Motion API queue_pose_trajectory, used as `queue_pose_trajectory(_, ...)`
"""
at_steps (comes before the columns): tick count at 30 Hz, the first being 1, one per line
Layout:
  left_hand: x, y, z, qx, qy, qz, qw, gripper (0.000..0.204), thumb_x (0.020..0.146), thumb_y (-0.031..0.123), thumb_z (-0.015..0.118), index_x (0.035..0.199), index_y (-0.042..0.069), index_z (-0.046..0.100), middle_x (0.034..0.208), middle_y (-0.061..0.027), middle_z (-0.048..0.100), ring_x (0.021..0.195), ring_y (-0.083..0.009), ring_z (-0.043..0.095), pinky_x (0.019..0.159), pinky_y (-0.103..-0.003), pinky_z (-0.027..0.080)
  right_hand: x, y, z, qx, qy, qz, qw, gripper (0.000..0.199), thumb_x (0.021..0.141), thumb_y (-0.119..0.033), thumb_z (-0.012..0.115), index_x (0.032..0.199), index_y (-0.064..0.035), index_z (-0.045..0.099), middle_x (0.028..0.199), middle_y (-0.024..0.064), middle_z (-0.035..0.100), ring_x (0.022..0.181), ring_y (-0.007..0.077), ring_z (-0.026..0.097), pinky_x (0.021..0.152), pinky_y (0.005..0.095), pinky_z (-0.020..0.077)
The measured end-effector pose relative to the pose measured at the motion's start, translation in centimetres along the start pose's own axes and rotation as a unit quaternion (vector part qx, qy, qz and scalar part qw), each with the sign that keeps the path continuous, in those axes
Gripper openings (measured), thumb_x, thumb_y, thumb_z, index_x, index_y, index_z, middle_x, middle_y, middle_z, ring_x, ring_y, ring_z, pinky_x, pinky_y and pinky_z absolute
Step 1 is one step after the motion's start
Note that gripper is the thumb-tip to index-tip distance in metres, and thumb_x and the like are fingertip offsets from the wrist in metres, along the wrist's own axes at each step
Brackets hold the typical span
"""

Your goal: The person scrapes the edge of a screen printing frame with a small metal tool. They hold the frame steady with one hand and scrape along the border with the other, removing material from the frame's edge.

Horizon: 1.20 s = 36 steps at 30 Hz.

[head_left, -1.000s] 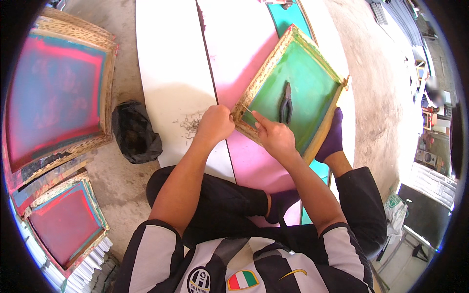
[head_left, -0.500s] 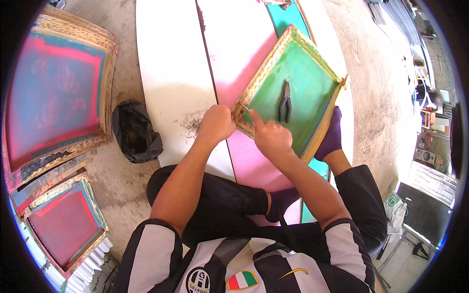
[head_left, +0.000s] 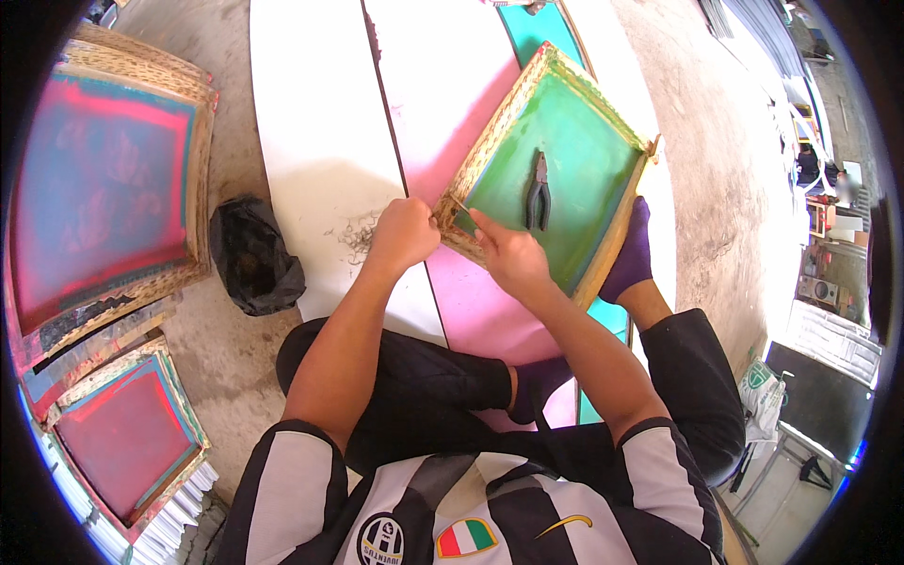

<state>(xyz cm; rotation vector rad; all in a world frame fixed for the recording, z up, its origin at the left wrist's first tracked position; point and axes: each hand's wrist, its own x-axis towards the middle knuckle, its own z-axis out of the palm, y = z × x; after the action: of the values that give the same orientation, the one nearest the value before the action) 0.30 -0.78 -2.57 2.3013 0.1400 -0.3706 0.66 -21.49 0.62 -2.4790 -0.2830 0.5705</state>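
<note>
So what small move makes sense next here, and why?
Perhaps ease the thin stick-like thing along the left corner of the wooden frame: the right hand seems to hold it there, the left hand is beside that corner, and the pliers lie on the green mesh.

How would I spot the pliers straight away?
Find the wooden frame with the green panel, set cornerwise before the person. On that green, beyond the right hand, lie the pliers: dark, with two black handles, unlike the pale frame around them.
</note>
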Motion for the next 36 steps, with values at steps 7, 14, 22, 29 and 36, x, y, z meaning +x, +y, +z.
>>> queue_pose_trajectory(7, -0.2, 0.1, 0.0, 0.003, 0.012, 0.011, 1.000, 0.017, 0.080, 0.008, 0.060, 0.075, -0.006, 0.069, 0.071, -0.0293, 0.062, 0.069, -0.0452, 0.066, 0.068, -0.051, 0.053, 0.7, 0.3, -1.8, 0.300, -0.120, 0.197, 0.926, 0.037, 0.103, -0.025, 0.061, 0.136, -0.0089, 0.064, 0.087, 0.0114, 0.071, 0.069, 0.0190, 0.066, 0.073, 0.0367, 0.0561)
queue_pose_trajectory(14, -0.3, 0.1, -0.7, -0.024, -0.004, 0.001, 1.000, 0.017, 0.082, 0.008, 0.061, 0.078, -0.006, 0.070, 0.075, -0.0295, 0.063, 0.071, -0.0457, 0.066, 0.071, -0.051, 0.053, 0.3, 2.0, 0.2, -0.132, 0.066, -0.145, 0.978, 0.039, 0.106, -0.029, 0.057, 0.141, -0.0134, 0.061, 0.073, 0.0018, 0.059, 0.048, 0.0130, 0.048, 0.047, 0.0318, 0.0455)
queue_pose_trajectory(22, -0.3, 1.4, -1.2, -0.044, -0.015, -0.049, 0.998, 0.019, 0.084, 0.011, 0.064, 0.080, -0.006, 0.071, 0.078, -0.0291, 0.066, 0.076, -0.0448, 0.068, 0.075, -0.051, 0.053, 0.5, 0.4, -1.7, 0.157, -0.032, 0.094, 0.983, 0.035, 0.101, -0.028, 0.062, 0.133, -0.0146, 0.067, 0.107, 0.0175, 0.074, 0.081, 0.0317, 0.075, 0.072, 0.0419, 0.0570)
queue_pose_trajectory(29, -0.3, 0.9, 0.2, -0.027, 0.015, -0.017, 0.999, 0.026, 0.086, 0.021, 0.071, 0.095, -0.002, 0.074, 0.079, -0.0254, 0.068, 0.079, -0.0423, 0.069, 0.073, -0.048, 0.053, -1.0, -0.2, -1.2, -0.058, 0.068, -0.015, 0.996, 0.031, 0.096, -0.028, 0.064, 0.126, -0.0252, 0.070, 0.090, 0.0190, 0.073, 0.079, 0.0408, 0.071, 0.074, 0.0523, 0.0580)
queue_pose_trajectory(36, -0.8, 1.6, 0.3, 0.013, 0.022, -0.021, 0.999, 0.027, 0.084, 0.026, 0.074, 0.089, 0.000, 0.073, 0.083, -0.0249, 0.068, 0.083, -0.0432, 0.068, 0.077, -0.051, 0.053, -0.9, -1.4, -1.9, -0.104, 0.047, -0.003, 0.993, 0.031, 0.098, -0.030, 0.062, 0.128, -0.0259, 0.070, 0.090, 0.0169, 0.074, 0.079, 0.0395, 0.071, 0.074, 0.0494, 0.0577)
